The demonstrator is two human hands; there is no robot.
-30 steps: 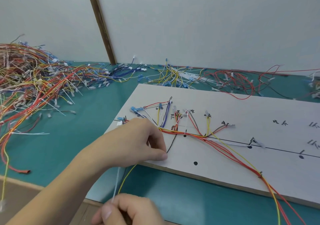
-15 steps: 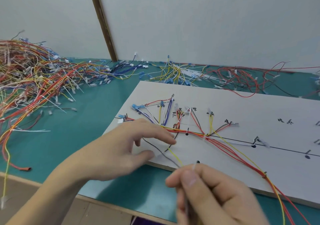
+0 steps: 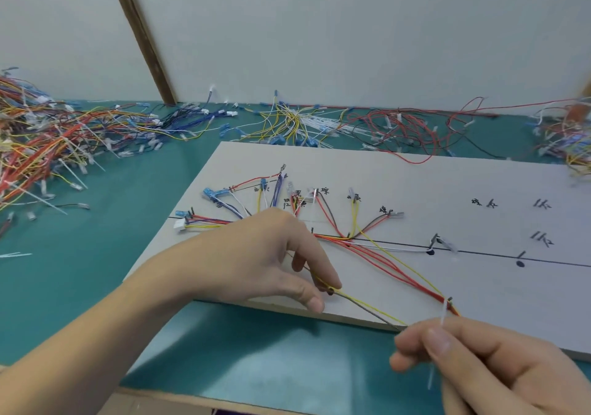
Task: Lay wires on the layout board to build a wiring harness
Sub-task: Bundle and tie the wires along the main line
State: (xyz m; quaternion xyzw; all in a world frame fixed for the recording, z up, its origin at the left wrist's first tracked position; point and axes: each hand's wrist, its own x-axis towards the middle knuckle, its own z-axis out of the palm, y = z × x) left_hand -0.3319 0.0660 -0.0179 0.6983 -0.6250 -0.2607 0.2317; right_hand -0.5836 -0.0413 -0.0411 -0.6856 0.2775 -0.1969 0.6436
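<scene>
Two hands were busy at the near edge of the white board. Your left hand sat on the board, its finger and thumb curled round a yellow wire and a grey wire. Both wires ran right to your right hand, which pinched them along with a thin white strip. More wires fanned across the board. Big piles of wires lay far left on the green table.
</scene>
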